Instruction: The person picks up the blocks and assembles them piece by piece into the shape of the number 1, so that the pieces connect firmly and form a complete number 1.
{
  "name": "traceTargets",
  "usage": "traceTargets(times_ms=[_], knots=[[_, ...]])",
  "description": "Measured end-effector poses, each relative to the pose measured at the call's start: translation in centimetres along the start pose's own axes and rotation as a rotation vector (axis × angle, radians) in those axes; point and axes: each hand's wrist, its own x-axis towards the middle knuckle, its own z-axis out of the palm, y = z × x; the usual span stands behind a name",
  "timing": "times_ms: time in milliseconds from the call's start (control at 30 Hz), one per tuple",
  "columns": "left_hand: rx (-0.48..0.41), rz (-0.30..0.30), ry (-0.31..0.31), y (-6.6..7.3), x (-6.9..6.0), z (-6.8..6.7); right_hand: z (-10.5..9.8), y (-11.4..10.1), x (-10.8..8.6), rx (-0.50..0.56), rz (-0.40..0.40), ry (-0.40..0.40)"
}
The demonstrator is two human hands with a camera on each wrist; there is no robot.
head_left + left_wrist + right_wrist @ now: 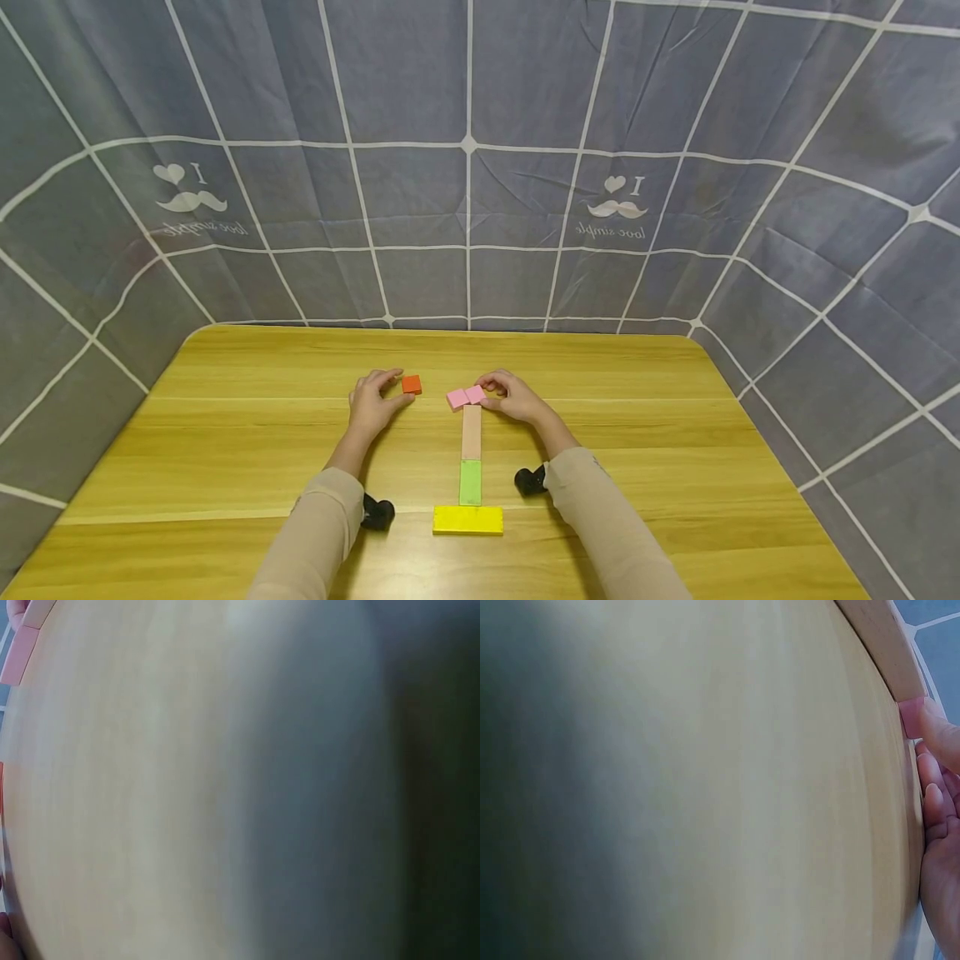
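In the head view, my left hand (371,404) is beside a small orange block (411,384), thumb and forefinger spread at its left side. The left wrist view catches only the edge of that block (1,787), with a fingertip (6,941) lower down and apart from it. My right hand (515,396) pinches the right one of two pink blocks (475,394). The other pink block (457,400) lies against it on the left. In the right wrist view the thumb presses the pink block (910,718), while the other fingers are curled below.
Below the pink blocks a line runs toward me: a tan block (471,432), a light green block (470,483) and a yellow block (468,520) laid crosswise. They lie on a wooden table (637,400). A grey-blue curtain with white lines (420,200) hangs behind.
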Motion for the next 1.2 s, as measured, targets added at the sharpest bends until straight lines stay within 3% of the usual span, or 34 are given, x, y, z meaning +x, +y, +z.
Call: traceTargets(times_ms=[200, 533, 1200], knots=[[0.051, -0.001, -0.029, 0.0, 0.0, 0.0, -0.6, -1.8, -0.6, 0.013, 0.006, -0.026], [0.100, -0.011, -0.057, 0.0, 0.0, 0.1, -0.6, -1.7, -0.6, 0.006, -0.009, -0.018], [0.121, -0.010, -0.018, 0.2, -0.2, 0.2, -0.6, -2.0, -0.7, 0.002, 0.002, -0.014]])
